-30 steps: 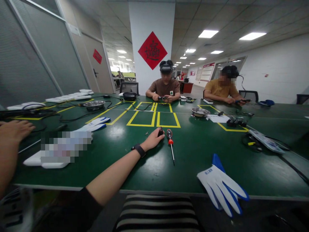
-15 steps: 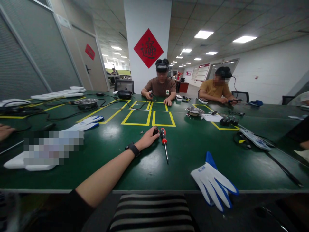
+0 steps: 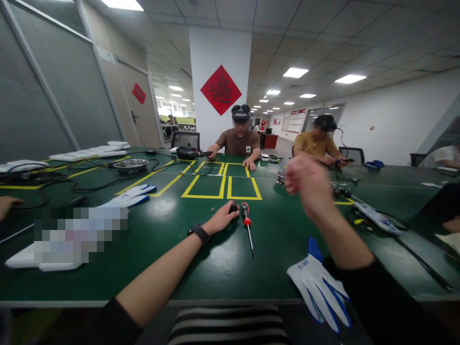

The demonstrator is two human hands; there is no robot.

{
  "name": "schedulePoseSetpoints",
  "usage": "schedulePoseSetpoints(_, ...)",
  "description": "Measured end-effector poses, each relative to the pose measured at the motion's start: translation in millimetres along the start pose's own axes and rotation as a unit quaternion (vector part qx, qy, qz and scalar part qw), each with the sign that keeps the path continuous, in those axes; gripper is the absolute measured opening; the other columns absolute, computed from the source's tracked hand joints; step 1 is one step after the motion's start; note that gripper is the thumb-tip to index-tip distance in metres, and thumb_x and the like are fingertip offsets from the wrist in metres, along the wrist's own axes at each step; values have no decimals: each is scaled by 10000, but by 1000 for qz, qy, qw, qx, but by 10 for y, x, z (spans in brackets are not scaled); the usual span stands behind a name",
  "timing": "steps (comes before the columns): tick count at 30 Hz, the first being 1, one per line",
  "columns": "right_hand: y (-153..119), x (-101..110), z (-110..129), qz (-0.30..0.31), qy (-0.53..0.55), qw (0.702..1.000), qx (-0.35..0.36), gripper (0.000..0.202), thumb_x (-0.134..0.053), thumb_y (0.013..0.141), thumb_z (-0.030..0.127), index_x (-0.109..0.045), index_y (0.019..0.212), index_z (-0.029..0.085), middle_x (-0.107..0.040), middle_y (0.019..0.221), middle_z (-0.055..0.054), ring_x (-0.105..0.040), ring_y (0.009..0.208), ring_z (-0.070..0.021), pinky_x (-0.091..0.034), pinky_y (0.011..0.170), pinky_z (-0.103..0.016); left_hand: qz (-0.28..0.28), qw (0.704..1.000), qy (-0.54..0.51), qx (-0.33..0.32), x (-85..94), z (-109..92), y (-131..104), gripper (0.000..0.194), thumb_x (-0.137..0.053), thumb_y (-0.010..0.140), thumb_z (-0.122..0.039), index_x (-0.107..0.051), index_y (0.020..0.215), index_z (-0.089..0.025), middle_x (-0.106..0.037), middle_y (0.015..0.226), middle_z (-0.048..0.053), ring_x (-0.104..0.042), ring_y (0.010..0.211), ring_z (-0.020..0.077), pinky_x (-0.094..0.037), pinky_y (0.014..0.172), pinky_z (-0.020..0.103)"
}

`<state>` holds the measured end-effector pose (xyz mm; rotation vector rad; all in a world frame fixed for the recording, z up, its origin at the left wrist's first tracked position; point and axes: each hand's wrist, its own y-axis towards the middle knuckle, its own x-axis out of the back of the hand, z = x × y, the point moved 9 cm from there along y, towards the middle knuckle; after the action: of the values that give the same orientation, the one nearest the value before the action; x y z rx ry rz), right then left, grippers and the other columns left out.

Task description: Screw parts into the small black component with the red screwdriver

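Observation:
My left hand, with a black band at the wrist, rests on the green table with its fingers closed around a small dark object. Just right of it lies a screwdriver with a red and black handle, its shaft pointing toward me. My right hand is raised over the right part of the table, smeared by motion; whether it holds anything is not visible. Behind it a metal bowl is mostly hidden. Near the front edge lies a white and blue glove, partly beside my right sleeve.
Yellow tape frames mark the table. To the left are another glove, a metal bowl and cables. Small black parts and a flat packet lie right. Two people sit across the table.
My right hand has come into view over the right side of the table. The view has tilted up slightly. The person opposite has moved a hand toward the black object beside them.

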<state>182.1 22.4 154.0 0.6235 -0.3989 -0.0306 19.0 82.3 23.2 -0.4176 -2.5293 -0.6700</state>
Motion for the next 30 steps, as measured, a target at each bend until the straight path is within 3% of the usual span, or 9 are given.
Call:
schedulePoseSetpoints(2,-8,-313,-194,100,-136,985,-35,401,-514,770,511,-629,796,127,-604,753,-23,-581,667,-140,-485,607,-266,-6,1000,0,-6,12,2,7,209,-476,817,-286,-532,970,-156,-596,959,48,-542,882,175,-414,848,323)
schedulePoseSetpoints(4,-98,-635,-524,194,-302,930,-81,364,-587,691,517,-627,670,156,-629,680,-47,-601,664,-189,-457,603,-286,-9,1000,-5,-11,14,6,16,202,-481,814,-280,-532,963,-155,-599,972,52,-542,900,177,-411,862,325)
schedulePoseSetpoints(6,-183,-833,-834,227,-387,885,-119,331,-606,659,494,-637,721,170,-663,789,-93,-625,761,-253,-447,656,-325,-8,1000,-7,-11,10,15,24,198,-480,813,-276,-531,962,-155,-601,973,53,-543,902,178,-413,866,329)
schedulePoseSetpoints(8,-208,-905,-1050,204,-376,891,-151,296,-598,654,454,-634,732,170,-665,838,-124,-623,823,-291,-438,691,-353,-10,1000,-3,-9,10,25,27,198,-482,810,-272,-532,961,-154,-603,966,54,-544,897,181,-416,864,338)
schedulePoseSetpoints(12,-161,-725,-1306,38,-102,965,-238,238,-610,626,367,-531,543,158,-629,687,-126,-606,766,-266,-430,650,-316,-14,1000,14,-4,14,23,16,215,-484,809,-290,-531,973,-160,-601,955,50,-546,888,184,-419,855,342)
schedulePoseSetpoints(15,-112,-615,-1354,-11,16,970,-244,268,-410,758,395,-481,618,178,-540,538,-36,-513,494,-143,-382,466,-237,-5,1000,21,-3,-3,3,5,229,-491,806,-301,-532,986,-166,-603,940,40,-551,881,176,-422,848,327)
schedulePoseSetpoints(20,-98,-422,-1313,-56,167,955,-237,236,-222,816,363,-395,771,209,-360,470,78,-219,317,-72,-209,307,-173,32,999,4,2,-75,20,8,273,-532,787,-343,-542,1001,-174,-609,956,37,-562,887,172,-430,844,313)
schedulePoseSetpoints(25,-162,-594,-1272,-49,507,816,-272,118,-388,798,308,-424,811,197,-490,520,52,-379,336,-61,-349,333,-159,46,999,3,-6,-110,42,20,308,-596,744,-327,-545,1003,-169,-608,972,38,-560,904,174,-421,865,327)
schedulePoseSetpoints(30,-176,-644,-1068,-48,432,881,-188,254,-528,790,383,-398,947,232,-598,627,37,-573,442,-118,-500,432,-245,61,998,-1,-23,-116,-8,15,306,-603,743,-287,-552,1012,-151,-614,971,53,-559,900,177,-425,861,338)
